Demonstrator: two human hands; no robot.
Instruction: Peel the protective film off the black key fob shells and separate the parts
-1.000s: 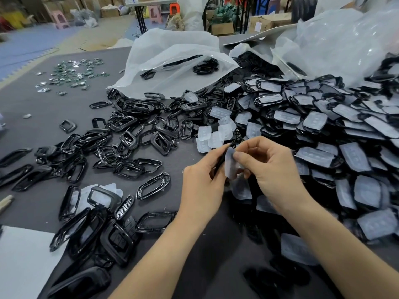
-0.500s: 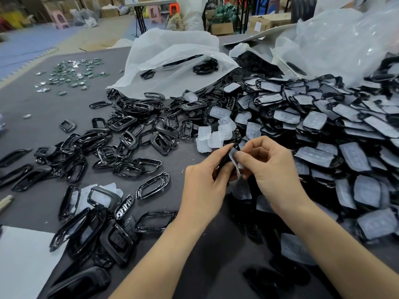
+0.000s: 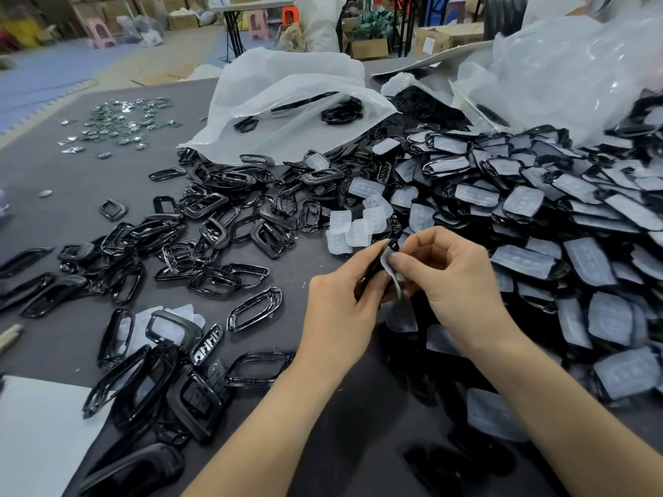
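A largely hidden black shell (image 3: pixel 374 269) is gripped by the left hand (image 3: pixel 339 310), its film (image 3: pixel 389 267) pinched by the right hand (image 3: pixel 455 281).

There are two hands (image 3: pixel 337 310) (image 3: pixel 455 281), one held shell (image 3: pixel 374 270), one film (image 3: pixel 393 281), two bags (image 3: pixel 287 102) (image 3: pixel 556 73), countless loose shells (image 3: pixel 520 202).

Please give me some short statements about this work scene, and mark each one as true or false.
1. The left hand grips a black shell. True.
2. The right hand is open and holds nothing. False: it pinches the film at the shell.
3. A heap of film-covered shells lies on the right side. True.
4. The white plastic bag is empty. False: black parts lie inside it.
5. Small shiny metal pieces lie at the far left. True.
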